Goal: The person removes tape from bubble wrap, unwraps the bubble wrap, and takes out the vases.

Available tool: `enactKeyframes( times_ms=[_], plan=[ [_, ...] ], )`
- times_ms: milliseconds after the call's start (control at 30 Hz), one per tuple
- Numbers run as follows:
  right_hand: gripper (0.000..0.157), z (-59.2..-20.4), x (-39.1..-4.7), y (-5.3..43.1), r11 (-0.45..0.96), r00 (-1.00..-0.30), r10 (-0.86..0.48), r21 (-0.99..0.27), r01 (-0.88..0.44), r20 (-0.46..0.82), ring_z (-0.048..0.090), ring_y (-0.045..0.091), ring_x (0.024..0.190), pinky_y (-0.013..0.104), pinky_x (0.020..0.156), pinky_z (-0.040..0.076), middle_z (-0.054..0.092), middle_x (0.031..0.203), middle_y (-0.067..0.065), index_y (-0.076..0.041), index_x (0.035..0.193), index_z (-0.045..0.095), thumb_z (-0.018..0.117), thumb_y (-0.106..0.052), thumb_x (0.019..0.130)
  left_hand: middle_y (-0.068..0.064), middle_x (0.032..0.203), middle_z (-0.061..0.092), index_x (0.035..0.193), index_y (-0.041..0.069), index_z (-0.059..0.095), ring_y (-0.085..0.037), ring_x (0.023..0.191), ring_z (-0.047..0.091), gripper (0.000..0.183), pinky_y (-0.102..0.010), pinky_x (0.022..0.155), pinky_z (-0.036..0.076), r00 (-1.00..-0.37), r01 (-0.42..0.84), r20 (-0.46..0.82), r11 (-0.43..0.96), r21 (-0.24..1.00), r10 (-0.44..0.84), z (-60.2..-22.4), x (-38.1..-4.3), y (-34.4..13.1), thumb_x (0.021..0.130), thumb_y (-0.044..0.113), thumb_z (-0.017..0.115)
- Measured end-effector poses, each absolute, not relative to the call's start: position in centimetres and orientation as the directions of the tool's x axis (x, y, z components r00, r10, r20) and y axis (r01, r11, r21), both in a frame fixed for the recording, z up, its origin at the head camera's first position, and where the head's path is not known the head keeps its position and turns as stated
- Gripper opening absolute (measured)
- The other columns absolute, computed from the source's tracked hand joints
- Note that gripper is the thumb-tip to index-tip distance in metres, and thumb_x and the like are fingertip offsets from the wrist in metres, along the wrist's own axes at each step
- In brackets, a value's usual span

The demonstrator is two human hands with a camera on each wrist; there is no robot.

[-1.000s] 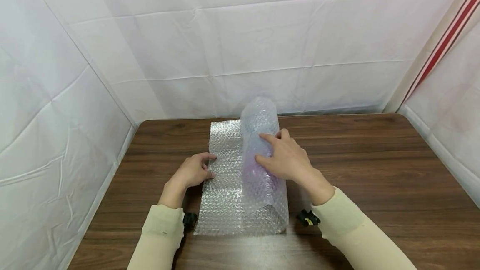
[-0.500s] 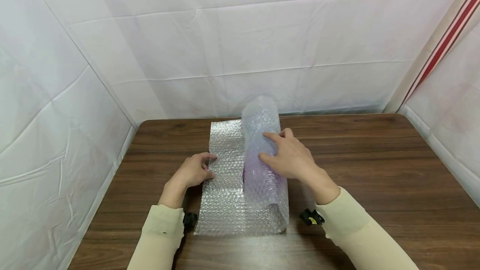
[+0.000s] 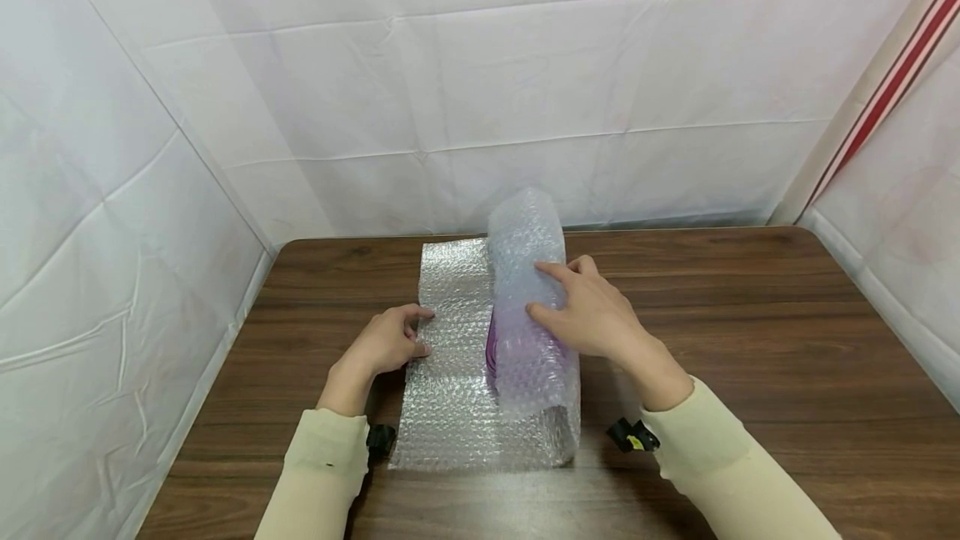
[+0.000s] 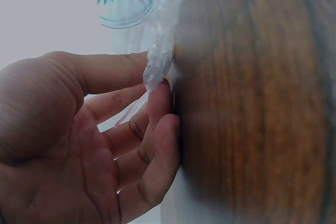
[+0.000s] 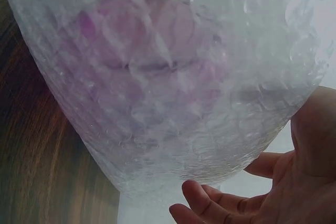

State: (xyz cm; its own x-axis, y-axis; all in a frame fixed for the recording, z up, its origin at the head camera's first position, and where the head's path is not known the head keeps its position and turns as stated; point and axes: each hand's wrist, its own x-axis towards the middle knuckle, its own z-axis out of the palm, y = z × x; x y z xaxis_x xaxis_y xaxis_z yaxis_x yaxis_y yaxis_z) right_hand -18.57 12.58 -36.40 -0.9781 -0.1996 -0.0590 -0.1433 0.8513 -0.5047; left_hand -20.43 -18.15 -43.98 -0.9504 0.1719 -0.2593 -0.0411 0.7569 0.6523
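My right hand (image 3: 592, 315) and the bubble wrap's (image 3: 450, 411) folded flap (image 3: 525, 227) have shifted rightward, baring more purple glass (image 3: 492, 347) beneath; that thumb and forefinger rest spread on the flap, my left hand (image 3: 386, 342) pinches the wrap's left side, which lies by the desk's (image 3: 750, 340) far edge

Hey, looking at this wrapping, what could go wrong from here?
The folded flap might spring open if the right hand, resting on it, lifts away. The purple-and-blue vessel could roll out, since its left side peeks out uncovered. The bubble wrap might shift if the left hand loosens its pinch on the edge.
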Motion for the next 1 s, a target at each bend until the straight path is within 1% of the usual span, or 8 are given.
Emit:
enactKeyframes(
  times_ms=[133, 467, 633, 867, 1000],
  plan=[
    [0.069, -36.5, -18.5, 12.9, 0.84, -0.978, -0.199, -0.525, -0.138, -0.062, 0.06, 0.027, 0.089, 0.035, 0.065, 0.045, 0.047, 0.136, 0.015, -0.029, 0.158, 0.045, 0.062, -0.052, 0.095, -0.007, 0.088, 0.061, 0.143, 0.016, 0.062, -0.019, 0.07, 0.055, 0.054, -0.031, 0.063, 0.045, -0.949, -0.045, -0.263, 0.755, 0.654, 0.171, -44.0, -20.4, -18.2, 0.092, 0.008, 0.078],
    [0.069, -36.7, -18.3, 14.0, 0.816, -0.981, -0.192, -0.563, -0.136, -0.042, 0.059, 0.027, 0.089, 0.034, 0.068, 0.044, 0.047, 0.136, 0.017, -0.026, 0.158, 0.045, 0.064, -0.05, 0.096, -0.007, 0.087, 0.061, 0.143, 0.016, 0.062, -0.019, 0.068, 0.053, 0.055, -0.031, 0.062, 0.045, -0.947, -0.058, -0.273, 0.745, 0.664, 0.17, -43.9, -20.3, -18.2, 0.092, 0.008, 0.078],
    [0.069, -36.9, -18.3, 14.4, 0.803, -0.979, -0.201, -0.577, -0.148, -0.03, 0.057, 0.026, 0.088, 0.033, 0.068, 0.043, 0.049, 0.132, 0.017, -0.023, 0.158, 0.045, 0.065, -0.048, 0.097, -0.007, 0.087, 0.06, 0.143, 0.016, 0.062, -0.019, 0.068, 0.053, 0.054, -0.031, 0.062, 0.045, -0.947, -0.06, -0.274, 0.743, 0.666, 0.169, -43.9, -20.4, -18.2, 0.092, 0.008, 0.078],
    [0.068, -37.1, -18.3, 15.1, 0.783, -0.98, -0.198, -0.606, -0.144, -0.022, 0.05, 0.022, 0.087, 0.033, 0.067, 0.04, 0.049, 0.121, 0.014, -0.022, 0.158, 0.045, 0.065, -0.047, 0.098, -0.007, 0.087, 0.06, 0.142, 0.016, 0.062, -0.018, 0.067, 0.053, 0.053, -0.03, 0.061, 0.045, -0.947, -0.056, -0.27, 0.742, 0.669, 0.172, -43.9, -20.4, -18.2, 0.092, 0.008, 0.078],
    [0.068, -37.2, -18.2, 15.4, 0.775, -0.979, -0.202, -0.614, -0.146, -0.022, 0.049, 0.022, 0.089, 0.033, 0.067, 0.039, 0.049, 0.121, 0.014, -0.021, 0.158, 0.045, 0.065, -0.046, 0.098, -0.007, 0.086, 0.06, 0.142, 0.016, 0.062, -0.018, 0.067, 0.052, 0.053, -0.03, 0.061, 0.045, -0.946, -0.06, -0.274, 0.741, 0.669, 0.171, -43.9, -20.4, -18.3, 0.093, 0.008, 0.077]
  ],
)
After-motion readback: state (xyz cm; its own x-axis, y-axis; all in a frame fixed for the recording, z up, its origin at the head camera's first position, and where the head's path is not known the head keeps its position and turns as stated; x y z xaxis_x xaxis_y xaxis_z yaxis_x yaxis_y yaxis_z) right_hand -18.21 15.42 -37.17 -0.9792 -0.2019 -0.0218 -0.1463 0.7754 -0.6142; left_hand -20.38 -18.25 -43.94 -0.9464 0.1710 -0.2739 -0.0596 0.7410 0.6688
